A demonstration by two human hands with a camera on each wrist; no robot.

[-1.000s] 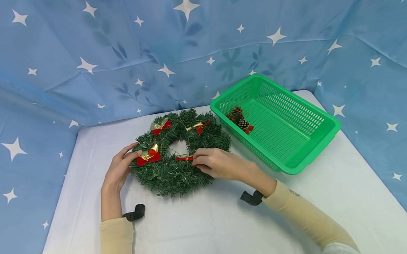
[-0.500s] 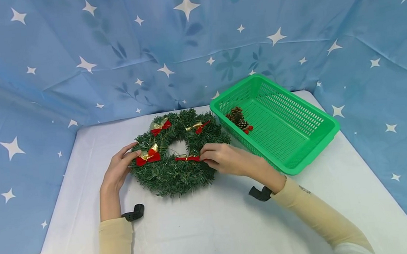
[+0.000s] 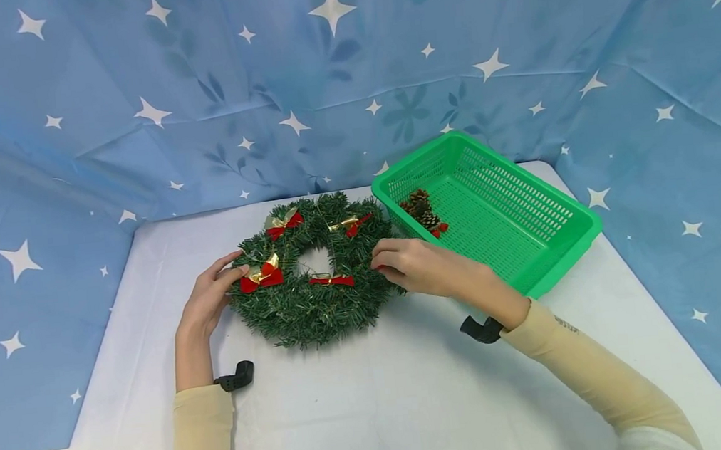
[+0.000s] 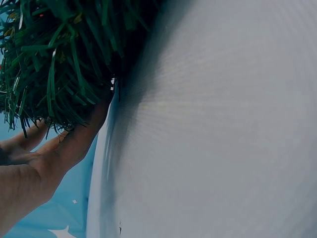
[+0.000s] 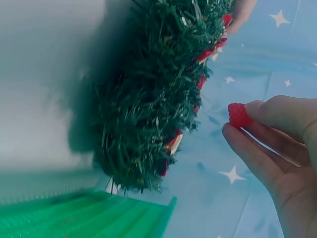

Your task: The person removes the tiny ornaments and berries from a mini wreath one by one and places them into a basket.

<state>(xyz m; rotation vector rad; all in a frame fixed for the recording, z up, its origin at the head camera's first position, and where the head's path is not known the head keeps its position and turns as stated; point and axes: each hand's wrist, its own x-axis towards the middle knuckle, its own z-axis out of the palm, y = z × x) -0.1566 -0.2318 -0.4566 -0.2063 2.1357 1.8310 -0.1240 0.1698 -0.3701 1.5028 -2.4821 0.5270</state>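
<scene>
A green wreath (image 3: 307, 315) of artificial pine lies on the white table. Several red and gold bows decorate it, one (image 3: 332, 281) at the front of its hole and another (image 3: 262, 276) on its left. My left hand (image 3: 207, 299) holds the wreath's left edge, thumb on top beside that bow, other fingers around the outer side. My right hand (image 3: 412, 267) is over the wreath's right part. Between thumb and fingertips it pinches a small, bumpy red berry (image 5: 239, 115), seen apart from the needles in the right wrist view; the head view mostly hides the berry behind the fingers.
Just right of the wreath stands a green plastic basket (image 3: 551, 201), its near rim close to my right forearm. Brown pine cones (image 3: 427, 218) and small red berries (image 3: 439, 229) lie at its left end. A blue starry curtain (image 3: 335, 77) closes off the back and sides.
My right hand has drawn away rightward from the front bow to the wreath's right part, baring the bow's right end. The left hand and the wreath keep their places.
</scene>
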